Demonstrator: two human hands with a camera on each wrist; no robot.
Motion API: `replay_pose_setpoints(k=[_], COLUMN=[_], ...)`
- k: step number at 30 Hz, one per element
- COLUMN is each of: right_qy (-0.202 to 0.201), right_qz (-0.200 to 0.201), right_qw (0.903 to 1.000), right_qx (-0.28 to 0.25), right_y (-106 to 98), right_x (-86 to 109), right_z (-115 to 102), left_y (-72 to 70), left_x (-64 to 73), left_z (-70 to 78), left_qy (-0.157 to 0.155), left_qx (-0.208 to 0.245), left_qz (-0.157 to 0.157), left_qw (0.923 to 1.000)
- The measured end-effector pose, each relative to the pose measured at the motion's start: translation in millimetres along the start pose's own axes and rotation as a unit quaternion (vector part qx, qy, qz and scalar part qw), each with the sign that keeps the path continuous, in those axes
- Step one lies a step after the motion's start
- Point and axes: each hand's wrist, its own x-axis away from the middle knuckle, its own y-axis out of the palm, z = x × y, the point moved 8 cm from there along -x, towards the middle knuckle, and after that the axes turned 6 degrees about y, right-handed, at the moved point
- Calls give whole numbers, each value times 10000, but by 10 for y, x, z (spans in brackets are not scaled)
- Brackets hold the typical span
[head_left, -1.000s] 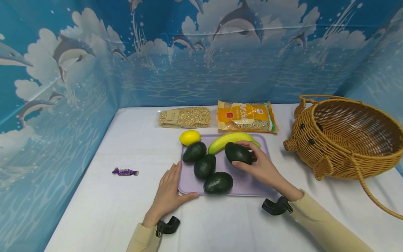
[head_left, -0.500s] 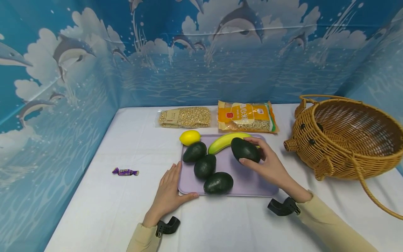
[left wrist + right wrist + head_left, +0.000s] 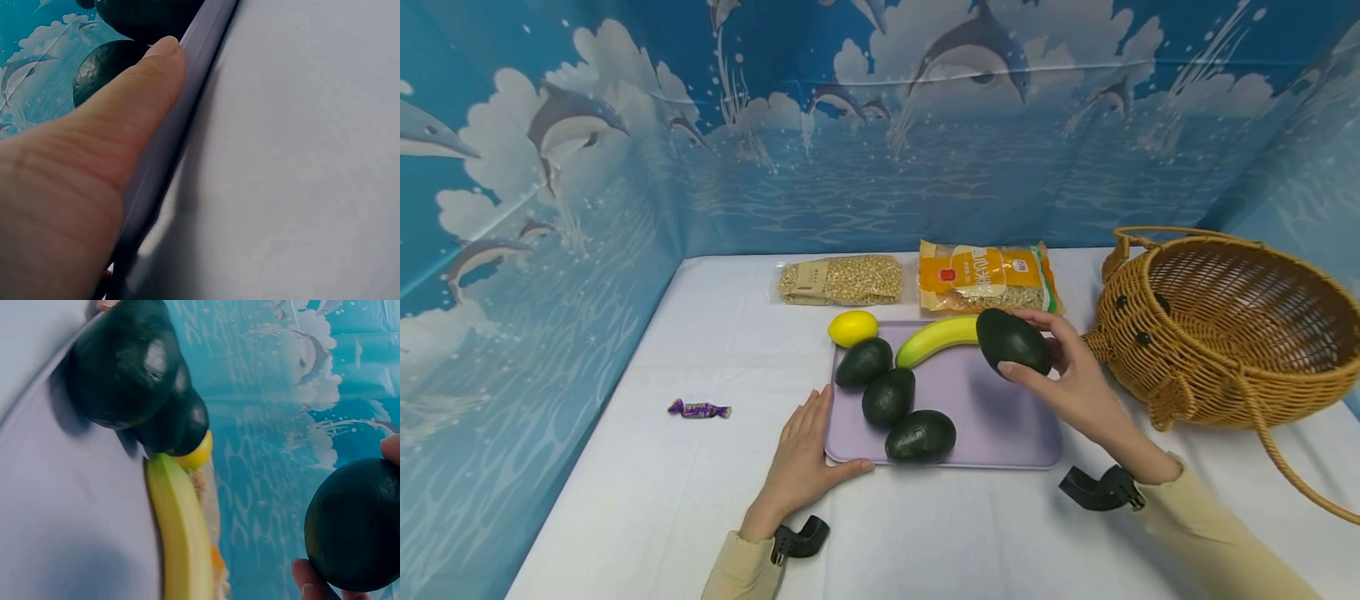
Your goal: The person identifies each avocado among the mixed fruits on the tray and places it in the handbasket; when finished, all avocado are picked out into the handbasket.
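My right hand (image 3: 1078, 387) grips a dark green avocado (image 3: 1013, 342) between thumb and fingers, held above the right part of the lilac tray (image 3: 992, 425). In the right wrist view that avocado (image 3: 356, 525) is at the lower right, raised off the tray. Three more avocados lie on the tray's left half; the front one (image 3: 921, 437) sits near the front edge. A banana (image 3: 936, 337) lies along the back, its right end hidden behind the held avocado. My left hand (image 3: 805, 458) rests with straight fingers at the tray's front left corner, its thumb (image 3: 134, 103) along the rim.
A lemon (image 3: 852, 328) is at the tray's back left corner. Behind stand a bag of corn kernels (image 3: 857, 280) and an orange grain bag (image 3: 988, 279). A pig-shaped wicker basket (image 3: 1210, 367) stands on the right, and a purple wrapped candy (image 3: 699, 410) lies left.
My right hand has lifted the avocado and carried it to the right, toward the basket side. The left hand has stayed in place.
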Motion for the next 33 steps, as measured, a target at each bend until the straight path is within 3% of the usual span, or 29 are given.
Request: replay_pose_setpoints(k=[14,23,30,33], right_qy=[60,-8,238,282], right_qz=[312,871,1443,1614], right_qw=[9995,9951,9892,9865], right_qx=[-56,-471,119,-20], right_y=[-354,-653,-988,-1117], right_x=[43,78,134,159], right_z=[-84,-125,-104,-111], left_y=[6,-5,-11,-13], left_x=[1,-4,-4,-4], left_z=[-10,2,1,1], left_qy=[-117,-62,-49,-23], left_qx=[57,27,31,24], left_qz=[-128,-84,-39,3], left_qw=[9998,9999,10000,10000])
